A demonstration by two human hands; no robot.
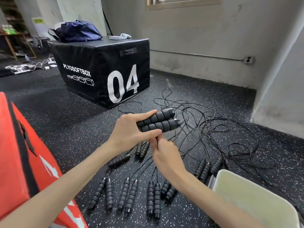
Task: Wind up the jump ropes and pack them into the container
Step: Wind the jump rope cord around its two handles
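My left hand (130, 129) grips two black ribbed jump-rope handles (160, 121) side by side, held above the floor with their cord ends pointing right. My right hand (164, 153) sits just below them, pinching the thin black cord (176, 137) that hangs from those handles. Several more pairs of black handles (130, 195) lie in a row on the speckled floor beneath my arms. Their cords (205, 122) spread in a tangle toward the wall. A pale open container (256, 199) stands at the lower right; its inside is not visible.
A black plyo soft box marked 04 (102, 69) stands ahead with a navy bag (77, 31) on top. A red padded box (21, 158) fills the left edge. Grey walls close off the right. White cables (32, 65) lie on the floor far left.
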